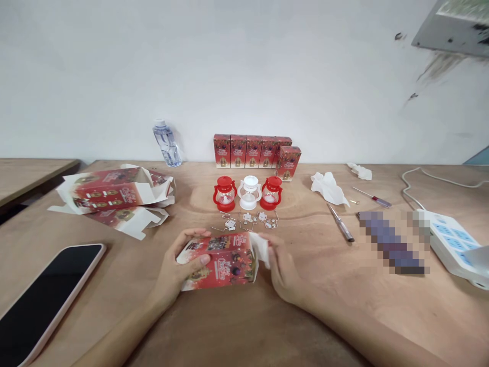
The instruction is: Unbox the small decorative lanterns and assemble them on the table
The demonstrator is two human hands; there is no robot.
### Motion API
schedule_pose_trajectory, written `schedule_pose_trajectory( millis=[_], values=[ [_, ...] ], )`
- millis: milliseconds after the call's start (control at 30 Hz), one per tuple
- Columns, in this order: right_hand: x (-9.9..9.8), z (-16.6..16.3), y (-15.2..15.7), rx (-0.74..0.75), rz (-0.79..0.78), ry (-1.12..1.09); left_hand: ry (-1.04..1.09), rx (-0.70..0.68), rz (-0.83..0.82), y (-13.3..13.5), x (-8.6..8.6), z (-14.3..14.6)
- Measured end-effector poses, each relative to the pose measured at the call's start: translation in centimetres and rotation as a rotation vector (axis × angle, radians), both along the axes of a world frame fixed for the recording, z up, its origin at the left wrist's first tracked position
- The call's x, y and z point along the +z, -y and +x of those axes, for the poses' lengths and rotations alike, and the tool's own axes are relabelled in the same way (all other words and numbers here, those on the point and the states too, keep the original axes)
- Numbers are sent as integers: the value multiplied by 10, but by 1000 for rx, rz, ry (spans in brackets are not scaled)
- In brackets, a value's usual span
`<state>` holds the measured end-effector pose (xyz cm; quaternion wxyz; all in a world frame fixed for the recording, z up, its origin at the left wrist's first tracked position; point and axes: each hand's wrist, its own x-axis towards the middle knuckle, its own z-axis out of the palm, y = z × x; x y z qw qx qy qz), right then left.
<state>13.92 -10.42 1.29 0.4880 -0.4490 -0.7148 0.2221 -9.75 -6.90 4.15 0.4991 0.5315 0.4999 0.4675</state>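
Observation:
A red printed cardboard box [225, 260] lies on its side between my hands, over the front of the table. My left hand [183, 260] is closed around its left end, thumb on the near face. At the right end, my right hand [280, 267] pinches the white end flap, which stands out from the box. Just beyond are small metal wires and white parts [248, 219]. Behind those stand a red lantern [225, 193], a white lantern [249, 192] and another red lantern [271, 193].
Several small red boxes [246, 151] line the wall beside a water bottle [167, 143]. Opened cartons [114, 196] and a phone [49, 300] lie left. Rightward are crumpled tissue [328, 187], a pen [341, 223], a screwdriver [372, 198], a blurred dark item [391, 243] and a power strip [454, 242].

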Motion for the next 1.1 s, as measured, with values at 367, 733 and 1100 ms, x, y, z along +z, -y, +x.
schedule_pose_trajectory(
  millis=[367,733,1100],
  values=[
    [20,4,0,97,-11,-18,205,23,-136,0,7,2],
    [14,-3,-7,12,-196,-127,70,-14,-6,4,-3,1],
    [8,-5,-10,41,-316,-291,-327,54,519,16,-7,4]
  ],
)
